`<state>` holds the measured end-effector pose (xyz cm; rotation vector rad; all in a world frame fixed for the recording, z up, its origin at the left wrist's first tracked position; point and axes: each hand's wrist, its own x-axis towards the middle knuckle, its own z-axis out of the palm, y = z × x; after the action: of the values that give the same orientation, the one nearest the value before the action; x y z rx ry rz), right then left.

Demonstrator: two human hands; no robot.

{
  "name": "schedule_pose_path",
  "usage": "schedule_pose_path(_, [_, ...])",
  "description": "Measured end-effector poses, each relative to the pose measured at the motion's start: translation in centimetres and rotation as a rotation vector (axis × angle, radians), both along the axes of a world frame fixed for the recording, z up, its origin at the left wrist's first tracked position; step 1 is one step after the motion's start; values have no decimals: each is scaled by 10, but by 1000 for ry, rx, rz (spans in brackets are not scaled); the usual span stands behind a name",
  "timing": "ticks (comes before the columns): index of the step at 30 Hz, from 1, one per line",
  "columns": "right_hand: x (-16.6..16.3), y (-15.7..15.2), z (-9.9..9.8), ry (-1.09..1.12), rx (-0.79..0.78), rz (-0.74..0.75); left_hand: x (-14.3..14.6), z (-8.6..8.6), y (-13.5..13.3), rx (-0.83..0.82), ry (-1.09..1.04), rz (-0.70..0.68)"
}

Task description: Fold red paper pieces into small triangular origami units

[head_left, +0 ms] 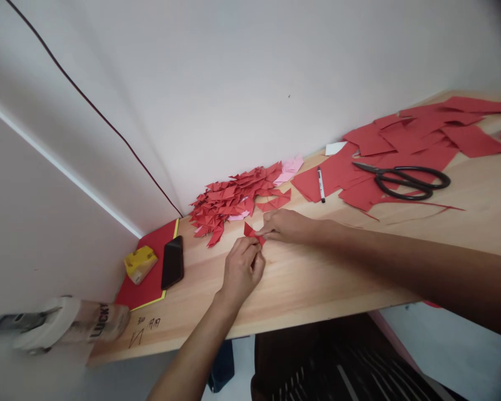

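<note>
You had a small folded red piece (249,229) of paper between the fingertips of both hands, over the middle of the bench (300,289). It lay just past the curled fingers of your left hand (241,268) and right at the fingertips of your right hand (290,225), so that only its far left corner and a little of its middle showed. Your left hand was closed, thumb and fingers drawn together on the near end of the piece. Your right hand came in from the side with its foremost finger reaching onto the paper and the others bent; I could not tell whether it gripped the piece or only pressed on it. Nor could I tell whether the paper touched the wood beneath.

Just beyond your right hand lay another folded red strip (274,201), and beside that, against the wall, a heap of folded red papers (229,195) with some pink paper (290,169) at its right end. Farther right you had a pen (321,185) and black-handled scissors (384,174) on loose red sheets (417,133). To your left, well apart from both hands, lay a dark phone (172,263).
</note>
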<state>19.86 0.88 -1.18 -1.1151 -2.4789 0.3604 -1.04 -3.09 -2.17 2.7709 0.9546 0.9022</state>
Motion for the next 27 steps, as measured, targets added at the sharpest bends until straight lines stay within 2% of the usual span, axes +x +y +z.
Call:
schedule_pose_path(3, [-2, -3, 11, -111, 35, 9, 0, 1, -1, 3, 14, 8])
schedule_pose_path(5, [-4, -7, 14, -279, 128, 43, 0, 1, -2, 3, 15, 12])
schedule_pose_path(8, [-5, -16, 7, -369, 316, 99, 1, 1, -3, -4, 16, 21])
schedule_pose_path(10, [-4, -22, -3, -349, 365, 104, 1, 2, -3, -18, 28, 25])
schedule_pose_path(15, [0, -37, -19, -290, 417, 53, 1, 3, -6, -50, 47, 50])
schedule_pose_path(20, [-3, -38, -20, -274, 406, 28, 2, 5, -7, -60, 68, 60])
schedule_pose_path(27, [-7, -23, -19, -240, 365, -6, 2, 4, -5, -34, 86, 65])
